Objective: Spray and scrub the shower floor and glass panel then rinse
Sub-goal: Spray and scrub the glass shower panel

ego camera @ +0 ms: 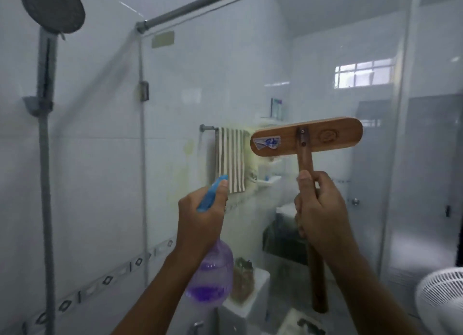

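My left hand (200, 219) grips a spray bottle (211, 277) with a clear purple body and a blue trigger head, its nozzle aimed at the glass panel (200, 84). My right hand (320, 209) is wrapped around the wooden handle of a scrub brush (307, 136). The brush's flat wooden back faces me and its head is held up against the glass. The glass is misty, with a yellowish smear left of the brush head. The shower floor is out of view.
A grey shower head (51, 7) and hose hang on the tiled wall at left. A metal bar (200, 2) runs along the top of the glass. Behind the glass are a striped towel (231, 159) and shelves. A white fan (443, 302) sits at lower right.
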`<action>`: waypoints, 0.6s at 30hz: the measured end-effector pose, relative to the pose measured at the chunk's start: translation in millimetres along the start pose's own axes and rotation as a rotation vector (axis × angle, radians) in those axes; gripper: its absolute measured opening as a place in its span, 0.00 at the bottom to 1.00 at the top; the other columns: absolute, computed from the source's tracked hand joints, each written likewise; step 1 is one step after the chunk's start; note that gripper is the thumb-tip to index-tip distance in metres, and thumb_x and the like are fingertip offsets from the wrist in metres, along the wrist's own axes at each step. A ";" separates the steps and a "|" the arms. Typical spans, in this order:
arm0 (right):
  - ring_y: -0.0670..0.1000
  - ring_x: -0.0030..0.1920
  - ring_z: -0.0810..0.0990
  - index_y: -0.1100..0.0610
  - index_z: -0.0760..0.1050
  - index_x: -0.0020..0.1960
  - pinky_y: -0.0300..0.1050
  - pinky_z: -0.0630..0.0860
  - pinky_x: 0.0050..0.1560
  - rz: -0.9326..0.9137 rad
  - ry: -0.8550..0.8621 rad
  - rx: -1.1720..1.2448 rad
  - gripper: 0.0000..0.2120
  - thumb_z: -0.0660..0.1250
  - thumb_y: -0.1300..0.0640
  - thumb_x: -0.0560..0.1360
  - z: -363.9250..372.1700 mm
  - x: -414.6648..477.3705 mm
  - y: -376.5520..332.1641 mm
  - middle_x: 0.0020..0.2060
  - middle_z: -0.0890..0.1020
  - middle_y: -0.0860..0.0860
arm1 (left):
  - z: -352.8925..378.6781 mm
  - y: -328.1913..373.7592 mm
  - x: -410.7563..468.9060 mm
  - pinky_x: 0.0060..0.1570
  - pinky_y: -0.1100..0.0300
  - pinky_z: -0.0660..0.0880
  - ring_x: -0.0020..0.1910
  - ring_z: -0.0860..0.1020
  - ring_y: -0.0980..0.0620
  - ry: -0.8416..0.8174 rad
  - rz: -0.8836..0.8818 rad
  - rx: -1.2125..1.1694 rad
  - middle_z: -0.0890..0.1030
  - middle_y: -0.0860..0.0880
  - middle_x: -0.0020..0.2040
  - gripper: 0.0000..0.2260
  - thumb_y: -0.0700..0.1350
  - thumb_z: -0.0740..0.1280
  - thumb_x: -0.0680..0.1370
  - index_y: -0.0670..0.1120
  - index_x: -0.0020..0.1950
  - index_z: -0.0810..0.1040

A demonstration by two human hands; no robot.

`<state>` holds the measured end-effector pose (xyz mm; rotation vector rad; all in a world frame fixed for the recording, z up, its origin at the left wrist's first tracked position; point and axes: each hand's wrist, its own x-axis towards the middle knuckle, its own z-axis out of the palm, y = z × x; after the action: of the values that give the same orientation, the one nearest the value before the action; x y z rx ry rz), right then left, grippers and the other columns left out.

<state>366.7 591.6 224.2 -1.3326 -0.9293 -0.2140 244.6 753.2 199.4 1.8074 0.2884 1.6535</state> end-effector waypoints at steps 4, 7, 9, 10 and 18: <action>0.48 0.26 0.71 0.52 0.72 0.50 0.41 0.71 0.27 -0.027 0.115 -0.055 0.12 0.57 0.45 0.83 -6.1 14.1 -15.8 0.29 0.73 0.52 | 17.1 12.6 28.3 0.25 0.58 0.73 0.24 0.74 0.49 -0.086 0.022 -0.153 0.77 0.37 0.29 0.24 0.55 0.65 0.76 0.35 0.34 0.78; 0.48 0.27 0.72 0.51 0.71 0.51 0.42 0.72 0.28 -0.040 0.168 -0.113 0.13 0.56 0.43 0.82 -9.7 20.2 -27.9 0.30 0.74 0.53 | 28.7 18.6 35.7 0.25 0.56 0.75 0.24 0.75 0.52 -0.148 0.037 -0.211 0.77 0.39 0.30 0.22 0.56 0.65 0.76 0.36 0.37 0.79; 0.49 0.28 0.73 0.50 0.71 0.52 0.42 0.73 0.30 -0.050 0.202 -0.162 0.13 0.56 0.42 0.82 -10.9 22.9 -34.6 0.31 0.75 0.53 | 33.4 20.7 39.8 0.26 0.52 0.76 0.25 0.76 0.46 -0.162 0.052 -0.248 0.78 0.38 0.30 0.22 0.56 0.65 0.76 0.37 0.38 0.79; 0.49 0.29 0.74 0.50 0.71 0.52 0.43 0.74 0.31 -0.058 0.217 -0.187 0.14 0.56 0.41 0.82 -11.0 24.0 -37.4 0.32 0.76 0.54 | 35.0 20.6 43.0 0.27 0.48 0.76 0.27 0.76 0.42 -0.166 0.060 -0.260 0.78 0.38 0.30 0.22 0.56 0.65 0.76 0.37 0.37 0.79; 0.49 0.32 0.77 0.48 0.71 0.53 0.49 0.79 0.39 -0.066 0.234 -0.317 0.15 0.54 0.38 0.81 -1.2 31.5 -43.3 0.34 0.77 0.52 | 37.5 21.1 53.5 0.30 0.38 0.77 0.30 0.77 0.35 -0.209 0.073 -0.285 0.78 0.36 0.31 0.23 0.57 0.65 0.75 0.35 0.38 0.79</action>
<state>360.4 590.1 277.4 -1.5291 -0.7613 -0.5752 283.8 755.9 255.6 1.7685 -0.1018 1.4537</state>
